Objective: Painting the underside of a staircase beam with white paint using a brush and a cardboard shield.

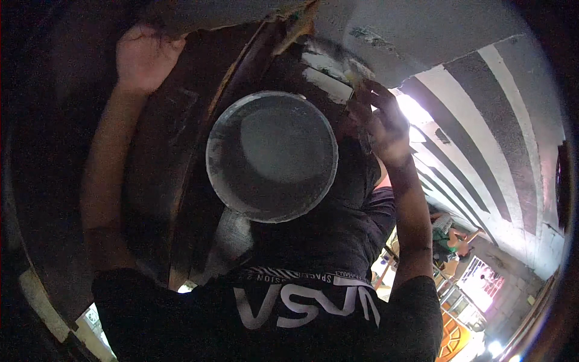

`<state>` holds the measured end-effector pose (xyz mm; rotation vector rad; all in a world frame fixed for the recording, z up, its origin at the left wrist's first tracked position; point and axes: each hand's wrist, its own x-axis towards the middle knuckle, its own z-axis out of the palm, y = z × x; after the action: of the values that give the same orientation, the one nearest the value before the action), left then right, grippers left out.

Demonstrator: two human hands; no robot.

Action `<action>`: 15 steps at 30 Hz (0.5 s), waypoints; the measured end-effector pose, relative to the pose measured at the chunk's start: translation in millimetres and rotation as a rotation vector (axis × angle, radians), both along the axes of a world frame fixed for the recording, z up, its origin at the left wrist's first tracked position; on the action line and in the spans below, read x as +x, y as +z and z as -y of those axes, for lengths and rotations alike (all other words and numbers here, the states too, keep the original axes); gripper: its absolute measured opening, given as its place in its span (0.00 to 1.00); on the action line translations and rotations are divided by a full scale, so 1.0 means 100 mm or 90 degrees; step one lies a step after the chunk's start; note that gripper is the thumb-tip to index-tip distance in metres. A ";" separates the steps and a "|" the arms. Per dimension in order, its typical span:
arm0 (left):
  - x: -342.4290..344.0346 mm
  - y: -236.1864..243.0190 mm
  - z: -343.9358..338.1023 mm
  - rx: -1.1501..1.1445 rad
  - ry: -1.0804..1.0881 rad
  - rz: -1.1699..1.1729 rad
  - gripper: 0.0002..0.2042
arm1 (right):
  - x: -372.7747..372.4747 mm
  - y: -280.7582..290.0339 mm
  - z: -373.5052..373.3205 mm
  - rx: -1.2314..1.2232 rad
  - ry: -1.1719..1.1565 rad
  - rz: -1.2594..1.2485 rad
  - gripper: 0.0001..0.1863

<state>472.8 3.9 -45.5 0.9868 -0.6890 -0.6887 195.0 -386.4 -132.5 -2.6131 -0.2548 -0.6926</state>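
My left hand (pixel 148 57) is raised at the upper left, against the edge of a dark brown board (pixel 187 72); its fingertips are lost in shadow there. At the upper right, the fingers of my right hand (pixel 384 127) are closed around a small tool, blurred and too dark to name. Just beyond these fingers are white smears (pixel 329 81) on a dark surface. Between my forearms is a round bucket (pixel 272 205) with a greyish-white inside and a pale patch at its bottom; neither hand touches it.
A grey-and-white striped surface (pixel 494 114) slopes along the right. Far at the lower right are a barred window (pixel 481 282), an orange round-patterned piece (pixel 453 338) and a person (pixel 452 238). A ragged-edged grey panel (pixel 386 36) spans the top.
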 end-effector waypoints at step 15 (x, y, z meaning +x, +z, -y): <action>0.45 -0.39 -0.25 0.185 0.177 0.068 0.19 | 0.61 -0.28 -0.18 0.048 0.127 -0.053 0.25</action>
<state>518.2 29.1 -84.8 1.3661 -0.5375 -0.5006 256.2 -368.8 -160.1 -2.4954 -0.4472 -0.5142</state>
